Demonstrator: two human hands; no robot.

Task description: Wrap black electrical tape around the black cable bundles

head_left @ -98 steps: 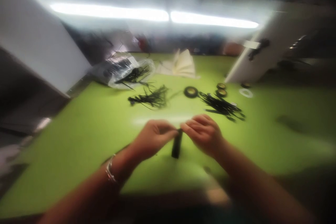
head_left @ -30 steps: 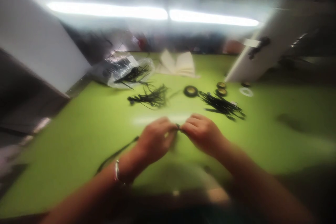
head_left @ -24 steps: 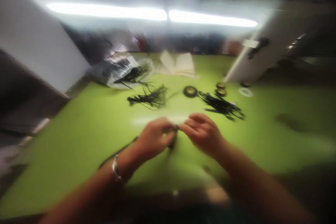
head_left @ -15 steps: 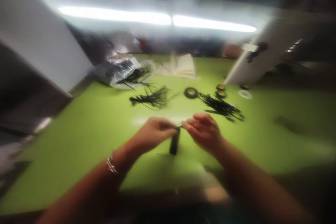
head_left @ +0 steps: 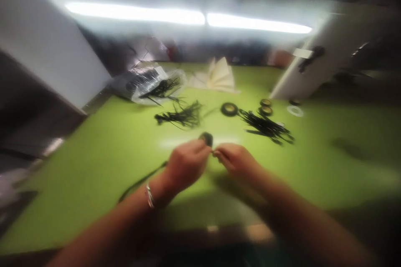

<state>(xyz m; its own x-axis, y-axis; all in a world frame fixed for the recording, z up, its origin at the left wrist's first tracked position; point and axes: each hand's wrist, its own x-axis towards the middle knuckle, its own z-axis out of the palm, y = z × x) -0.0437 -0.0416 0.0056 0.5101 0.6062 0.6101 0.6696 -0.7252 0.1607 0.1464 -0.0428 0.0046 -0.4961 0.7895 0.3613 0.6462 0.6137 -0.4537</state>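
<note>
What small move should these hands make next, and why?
Perhaps the left hand should bring the dark round object around the small dark piece between the hands: the object protrudes beyond the left hand, and the right hand appears to pinch that piece, seemingly steadying it.

The left hand [head_left: 188, 163] and right hand [head_left: 235, 157] block the near middle; farther, wires [head_left: 184, 116] and cables [head_left: 263, 126] obstruct. The tabletop [head_left: 78, 167] at left leaves passage.

I am facing a green tabletop [head_left: 316, 162] — two white light tubes [head_left: 134, 13] are glowing end to end above its far side, and a pale sheen is showing on the surface. A grey-white panel [head_left: 53, 46] is standing at my left, a second panel [head_left: 308, 79] at my right — the background is blurring into darkness.
</note>
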